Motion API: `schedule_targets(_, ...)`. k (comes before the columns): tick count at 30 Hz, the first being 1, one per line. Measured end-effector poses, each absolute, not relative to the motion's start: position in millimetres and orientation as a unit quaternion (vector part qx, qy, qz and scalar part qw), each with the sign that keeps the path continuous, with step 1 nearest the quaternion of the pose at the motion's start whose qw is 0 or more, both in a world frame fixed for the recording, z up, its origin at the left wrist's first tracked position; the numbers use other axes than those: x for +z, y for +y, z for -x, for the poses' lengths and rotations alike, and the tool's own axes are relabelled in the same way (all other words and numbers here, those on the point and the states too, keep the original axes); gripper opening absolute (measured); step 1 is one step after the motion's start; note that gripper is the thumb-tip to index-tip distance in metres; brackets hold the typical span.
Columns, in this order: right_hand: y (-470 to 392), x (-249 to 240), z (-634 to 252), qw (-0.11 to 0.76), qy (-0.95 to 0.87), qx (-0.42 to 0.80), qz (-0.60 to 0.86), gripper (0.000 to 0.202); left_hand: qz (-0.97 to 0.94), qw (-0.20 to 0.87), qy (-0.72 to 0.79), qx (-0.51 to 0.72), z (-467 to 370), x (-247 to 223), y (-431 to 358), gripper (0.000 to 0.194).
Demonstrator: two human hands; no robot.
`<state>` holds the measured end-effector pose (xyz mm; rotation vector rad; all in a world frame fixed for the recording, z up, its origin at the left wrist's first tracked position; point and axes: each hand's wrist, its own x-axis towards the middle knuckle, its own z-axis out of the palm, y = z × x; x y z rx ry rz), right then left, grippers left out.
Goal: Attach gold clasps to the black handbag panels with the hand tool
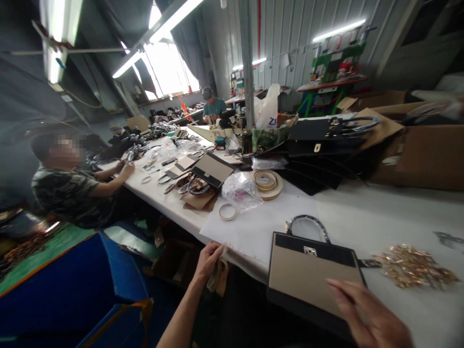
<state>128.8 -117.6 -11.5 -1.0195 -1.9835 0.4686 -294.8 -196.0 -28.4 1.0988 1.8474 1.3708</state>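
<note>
A beige and black handbag (308, 270) lies at the table's front edge, its looped handle pointing away and a metal clasp plate on its black band. Over the bag's lower right part is my right hand (366, 309), fingers stretched out, with nothing visible in it. My left hand (209, 261) is closed at the table edge, left of the bag; pale strips (220, 275) hang beside it, and its fingers seem to pinch their upper end. A pile of gold-coloured metal pieces (416, 268) lies right of the bag.
Tape rolls (267, 183), clear plastic (241, 191) and more bag panels (212, 169) cover the table's middle. A black bag (322, 135) and cardboard boxes (427, 157) stand behind. A blue bin (65, 290) is at lower left. One person (72, 188) sits left, another (213, 107) farther back.
</note>
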Motion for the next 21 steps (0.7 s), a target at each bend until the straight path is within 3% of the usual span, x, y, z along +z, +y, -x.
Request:
schedule_targets(3, -120.9, 22.0, -65.7, 0.347, -0.837, 0.245, 0.346, 0.025, -0.476, 0.224, 0.708, 0.471, 302.0, -21.2, -199.4, 0.032)
schedule_targets(6, -116.9, 25.0, -28.0, 0.278, -0.845, 0.277, 0.363, 0.027, -0.545, 0.120, 0.730, 0.394, 306.4, -23.6, -198.3, 0.026)
schedule_targets(13, -115.3, 9.7, -14.2, 0.282, -0.817, 0.283, 0.415, 0.017, -0.621, -0.089, 0.723, 0.290, 269.6, -7.9, -189.7, 0.020)
schedule_targets(21, -105.6, -9.8, -12.2, 0.295, -0.832, 0.273, 0.382, 0.016, -0.646, -0.089, 0.717, 0.248, 252.4, -3.0, -191.4, 0.023)
